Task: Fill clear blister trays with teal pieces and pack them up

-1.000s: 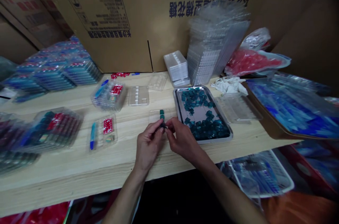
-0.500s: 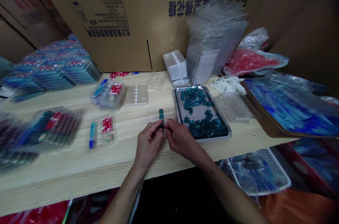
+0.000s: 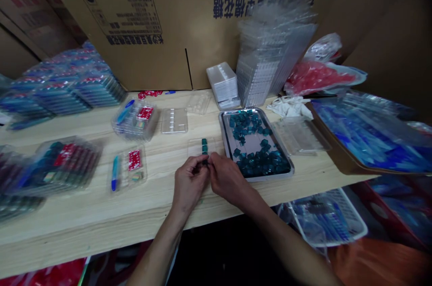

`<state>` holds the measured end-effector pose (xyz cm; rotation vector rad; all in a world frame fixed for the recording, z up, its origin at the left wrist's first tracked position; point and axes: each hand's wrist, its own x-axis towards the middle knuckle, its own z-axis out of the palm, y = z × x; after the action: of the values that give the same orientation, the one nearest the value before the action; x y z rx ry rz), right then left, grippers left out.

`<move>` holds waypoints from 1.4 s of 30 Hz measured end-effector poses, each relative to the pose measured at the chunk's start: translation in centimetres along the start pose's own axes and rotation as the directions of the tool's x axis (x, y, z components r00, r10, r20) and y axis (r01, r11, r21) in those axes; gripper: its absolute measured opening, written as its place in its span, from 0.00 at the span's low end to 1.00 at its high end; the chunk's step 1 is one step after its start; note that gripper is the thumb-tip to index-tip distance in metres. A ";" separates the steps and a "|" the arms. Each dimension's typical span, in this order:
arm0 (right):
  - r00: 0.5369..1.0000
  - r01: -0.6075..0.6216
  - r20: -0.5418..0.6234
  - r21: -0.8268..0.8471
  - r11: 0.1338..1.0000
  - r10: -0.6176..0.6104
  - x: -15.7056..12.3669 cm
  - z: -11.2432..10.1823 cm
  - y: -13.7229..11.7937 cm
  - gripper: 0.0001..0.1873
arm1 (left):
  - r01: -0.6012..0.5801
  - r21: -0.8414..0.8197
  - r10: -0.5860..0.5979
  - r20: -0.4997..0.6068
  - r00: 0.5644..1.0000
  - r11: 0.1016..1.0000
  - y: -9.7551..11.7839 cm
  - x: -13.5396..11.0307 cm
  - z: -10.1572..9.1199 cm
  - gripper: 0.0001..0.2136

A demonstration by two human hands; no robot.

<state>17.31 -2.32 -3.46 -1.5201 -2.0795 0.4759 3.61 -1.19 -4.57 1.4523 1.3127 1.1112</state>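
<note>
Teal cubes (image 3: 204,146) stand in a short row in a clear tray (image 3: 195,147) on a wood table (image 3: 74,227). Just in front of the row, the left hand (image 3: 191,184) and the right hand (image 3: 229,178) meet. Their fingers come close together and seem to pinch a small dark bit (image 3: 205,162) above the table. The grip looks closed, not apart, but the fingers hide most of the bit, so I cannot tell its shape or which hand holds it more. Only a few cubes are in the clear tray, and most of it is bare. Many more teal pieces (image 3: 259,160) lie in a metal tray (image 3: 256,176) to the right of the hands, so a lot are in the pile and few are in the row. Farther left, full clear packs (image 3: 62,101) sit in stacks, and one open pack (image 3: 128,171) holds a red card (image 3: 134,160) and a blue stick (image 3: 115,173). A tall stack of clear trays (image 3: 266,61) stands at the back. Big blue letters on the brown box (image 3: 168,29) behind them are upside down and look Chinese, and I cannot read them. The red cards are too small to read.
</note>
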 end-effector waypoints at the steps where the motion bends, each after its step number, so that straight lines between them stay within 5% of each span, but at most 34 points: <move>1: 1.000 -0.017 0.014 -0.041 0.999 0.018 0.0 0.2 -0.2 0.08 | 0.021 0.019 -0.021 -0.010 1.000 1.000 -0.1 0.0 0.1 0.15; 10: 0.995 -0.085 0.036 -0.138 0.987 0.091 -0.1 1.1 -1.2 0.09 | 0.111 -0.070 -0.111 0.002 0.994 0.991 -0.9 -0.1 0.0 0.14; 16: 0.993 -0.112 0.030 -0.134 0.985 0.116 -0.4 1.7 -1.8 0.08 | 0.146 0.041 -0.144 -0.031 0.989 0.989 -0.5 -0.7 -0.7 0.14; 22: 0.990 -0.142 -0.001 -0.020 0.990 0.142 0.4 1.1 -0.8 0.07 | 0.356 -0.439 -0.339 0.120 0.933 0.825 0.7 -1.0 -1.7 0.18; 27: 0.997 -0.076 0.014 0.130 0.989 0.075 0.6 -0.3 0.7 0.13 | 0.374 -0.496 -0.398 0.060 0.915 0.783 0.5 0.1 -3.5 0.19; 30: 0.992 -0.126 -0.025 -0.011 0.992 0.126 -0.6 -0.5 1.1 0.21 | 0.279 -0.367 -0.327 -0.073 0.942 0.887 -0.4 1.2 -5.1 0.19; 32: 0.995 -0.067 0.071 -0.117 0.991 0.076 -1.6 0.1 0.8 0.21 | 0.191 -0.172 -0.212 -0.111 0.971 0.966 -1.2 1.9 -5.8 0.17; 35: 0.971 0.067 0.238 -0.207 0.976 -0.016 -2.6 1.4 0.1 0.16 | -0.004 0.105 0.003 0.010 1.000 0.994 -2.0 3.1 -5.4 0.09; 37: 0.960 0.076 0.282 -0.235 0.969 -0.007 -2.8 2.0 -0.3 0.16 | -0.178 0.212 0.152 0.130 0.980 0.961 -2.5 3.8 -4.3 0.06; 42: 0.938 0.063 0.345 -0.244 0.968 0.026 -2.4 1.7 -0.4 0.16 | -0.502 0.324 0.385 0.362 0.849 0.802 -3.9 5.3 -2.1 0.07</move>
<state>16.52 -4.73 -5.11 -1.6518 -2.5051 0.5189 0.91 4.45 -7.49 2.2389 1.0573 0.8936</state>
